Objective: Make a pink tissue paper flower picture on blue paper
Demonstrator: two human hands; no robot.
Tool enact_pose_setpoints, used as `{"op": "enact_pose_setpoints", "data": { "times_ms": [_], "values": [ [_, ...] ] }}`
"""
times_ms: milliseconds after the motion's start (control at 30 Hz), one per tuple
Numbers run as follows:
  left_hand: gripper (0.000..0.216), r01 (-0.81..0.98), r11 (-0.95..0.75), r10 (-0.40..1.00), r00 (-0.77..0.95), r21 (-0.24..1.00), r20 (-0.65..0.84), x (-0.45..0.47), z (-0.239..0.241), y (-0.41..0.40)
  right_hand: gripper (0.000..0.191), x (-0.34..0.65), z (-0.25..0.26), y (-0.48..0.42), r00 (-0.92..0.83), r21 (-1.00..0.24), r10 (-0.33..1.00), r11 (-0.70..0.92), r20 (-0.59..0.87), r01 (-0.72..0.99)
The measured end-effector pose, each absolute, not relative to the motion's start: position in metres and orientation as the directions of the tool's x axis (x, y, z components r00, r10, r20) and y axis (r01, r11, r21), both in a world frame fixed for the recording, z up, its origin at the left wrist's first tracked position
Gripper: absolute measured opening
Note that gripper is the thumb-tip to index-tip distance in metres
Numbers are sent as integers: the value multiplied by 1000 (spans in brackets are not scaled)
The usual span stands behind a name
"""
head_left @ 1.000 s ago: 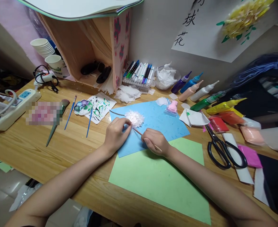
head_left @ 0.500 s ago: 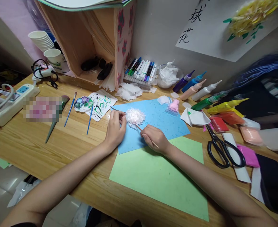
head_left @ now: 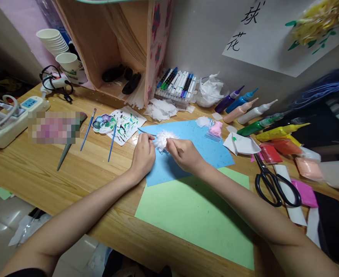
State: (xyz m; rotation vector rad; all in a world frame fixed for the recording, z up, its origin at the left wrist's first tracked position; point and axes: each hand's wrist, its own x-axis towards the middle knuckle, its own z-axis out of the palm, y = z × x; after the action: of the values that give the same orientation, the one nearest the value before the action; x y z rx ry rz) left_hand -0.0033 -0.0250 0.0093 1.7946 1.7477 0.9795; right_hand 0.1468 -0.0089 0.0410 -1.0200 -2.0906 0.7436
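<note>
A fluffy white paper flower (head_left: 166,139) lies on a blue sheet (head_left: 192,154), with a thin dark strip like a stem (head_left: 146,132) running off its left side. My left hand (head_left: 144,154) is closed at the flower's left edge, its fingertips pinching there. From the right, my right hand (head_left: 185,156) grips a thin wooden stick (head_left: 181,149), with its fingers over the flower's right part. The stick's tip is hidden behind the fingers. Beside the flower on the blue sheet is a small bag of pink clay (head_left: 214,130).
Below lies a green sheet (head_left: 195,223). Black-handled scissors (head_left: 273,181), clay packets (head_left: 309,168) and paint bottles (head_left: 250,111) crowd the right. Paintbrushes (head_left: 87,129), a painted paper (head_left: 126,125) and a power strip (head_left: 16,123) sit left. Markers (head_left: 177,84) and a cardboard box (head_left: 154,57) stand behind.
My right hand has moved up and slightly left, from below the flower onto its right side, with the stick more upright. My left hand stays at the flower's edge. The view has shifted slightly.
</note>
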Motion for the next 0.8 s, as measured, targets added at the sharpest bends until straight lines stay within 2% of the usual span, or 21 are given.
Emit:
{"op": "enact_pose_setpoints", "data": {
  "times_ms": [233, 467, 800],
  "values": [
    [13, 677, -109, 980, -49, 728, 193, -3, 9, -25, 42, 128, 55, -1, -305, -666, 935, 344, 181, 662],
    [13, 679, -123, 976, -47, 724, 211, -3, 8, -24, 47, 151, 48, -17, -231, -814, 946, 314, 227, 489],
    [13, 684, -121, 977, -46, 719, 207, -2, 9, -25, 46, 145, 42, -17, -257, -786, 938, 338, 234, 518]
  ]
}}
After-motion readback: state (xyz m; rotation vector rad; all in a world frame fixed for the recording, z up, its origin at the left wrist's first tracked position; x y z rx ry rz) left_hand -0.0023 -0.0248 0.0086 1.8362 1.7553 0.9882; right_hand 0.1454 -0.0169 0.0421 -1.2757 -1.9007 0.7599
